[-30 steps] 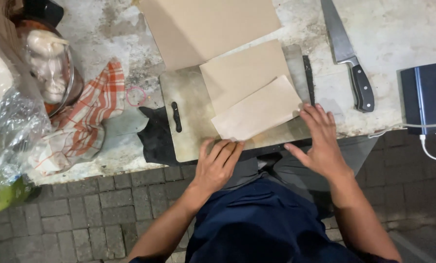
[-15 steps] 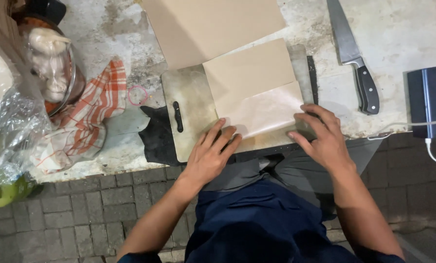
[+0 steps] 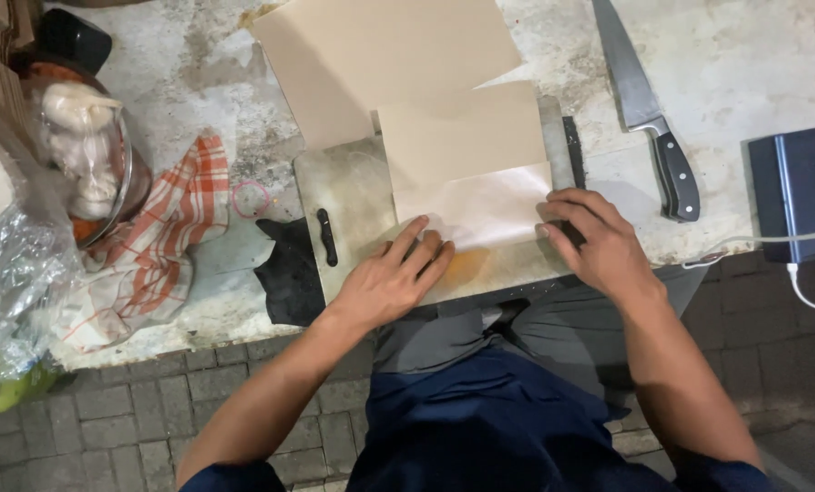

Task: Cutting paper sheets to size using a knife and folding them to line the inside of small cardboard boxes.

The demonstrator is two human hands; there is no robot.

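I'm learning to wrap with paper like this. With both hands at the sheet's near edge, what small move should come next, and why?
Probably press the fold flat, sliding both hands outward. The left hand and right hand sit at the near edge of the pale sheet on the board, and that edge looks turned over but not creased.

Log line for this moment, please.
left hand: flat on brown paper sheet | right hand: on sheet's right edge | under: worn cutting board

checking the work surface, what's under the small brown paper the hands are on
Under the small brown paper lies a worn cutting board, bare at its left and near edge. The left hand and right hand press the paper's near edge. Whatever lies beneath the paper is covered.
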